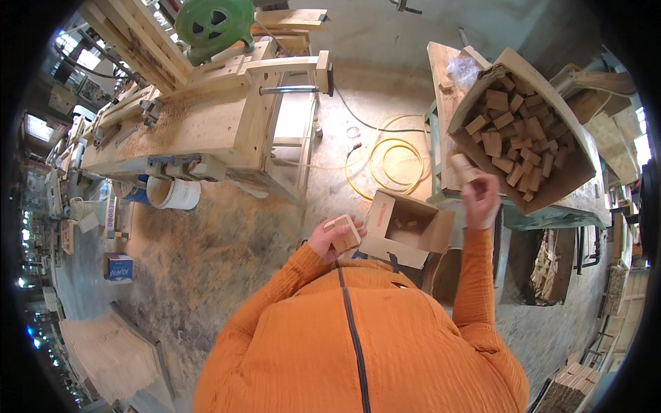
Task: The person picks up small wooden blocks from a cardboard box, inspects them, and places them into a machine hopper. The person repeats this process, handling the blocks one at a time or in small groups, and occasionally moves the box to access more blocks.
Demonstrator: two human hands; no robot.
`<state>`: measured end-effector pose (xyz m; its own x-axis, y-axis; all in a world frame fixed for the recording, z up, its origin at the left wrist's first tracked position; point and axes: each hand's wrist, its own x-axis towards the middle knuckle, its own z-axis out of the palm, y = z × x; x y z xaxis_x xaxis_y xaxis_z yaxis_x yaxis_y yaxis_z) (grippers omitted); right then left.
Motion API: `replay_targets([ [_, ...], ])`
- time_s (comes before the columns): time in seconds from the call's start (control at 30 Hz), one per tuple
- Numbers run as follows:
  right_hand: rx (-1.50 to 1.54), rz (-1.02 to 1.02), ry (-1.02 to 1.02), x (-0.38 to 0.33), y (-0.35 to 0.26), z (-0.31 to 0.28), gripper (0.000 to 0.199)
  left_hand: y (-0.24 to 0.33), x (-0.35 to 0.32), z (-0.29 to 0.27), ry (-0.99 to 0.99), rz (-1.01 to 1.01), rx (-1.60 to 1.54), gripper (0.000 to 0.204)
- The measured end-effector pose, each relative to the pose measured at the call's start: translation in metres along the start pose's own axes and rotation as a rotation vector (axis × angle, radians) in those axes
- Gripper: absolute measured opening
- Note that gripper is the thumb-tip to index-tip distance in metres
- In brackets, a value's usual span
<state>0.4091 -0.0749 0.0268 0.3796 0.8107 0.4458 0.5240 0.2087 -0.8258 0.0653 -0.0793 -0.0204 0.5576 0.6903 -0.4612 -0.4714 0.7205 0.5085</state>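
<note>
At frame centre, the left hand [332,237] grips a few small wooden blocks [344,233] just beside a small open cardboard box [405,229]. The right hand [480,199] is raised, holding one wooden piece [463,167] at the edge of a large box of wooden blocks [523,131], upper right. A yellow hose [392,163] coils on the sawdust-strewn floor [206,241]; a wooden workbench [200,124] fills the upper left.

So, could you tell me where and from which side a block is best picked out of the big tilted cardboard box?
I would take a top block in the big box by its two long flat sides, coming from the open face toward the right hand. The blocks lie loose and jumbled there, so the upper ones are probably free.
</note>
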Motion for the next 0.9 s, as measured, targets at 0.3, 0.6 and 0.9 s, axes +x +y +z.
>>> replay_targets([
  [0.3,0.179,-0.354,-0.485,-0.07,-0.076,0.103,0.034,0.007,0.012,0.021,-0.061,0.146,0.007,0.041],
  [0.6,0.655,0.219,-0.467,-0.087,-0.062,0.126,0.027,-0.005,0.002,0.029,0.082,0.327,0.044,0.032],
  [0.9,0.488,0.07,-0.572,-0.096,-0.066,0.144,0.026,-0.016,-0.013,0.013,0.349,0.536,0.257,0.031],
])
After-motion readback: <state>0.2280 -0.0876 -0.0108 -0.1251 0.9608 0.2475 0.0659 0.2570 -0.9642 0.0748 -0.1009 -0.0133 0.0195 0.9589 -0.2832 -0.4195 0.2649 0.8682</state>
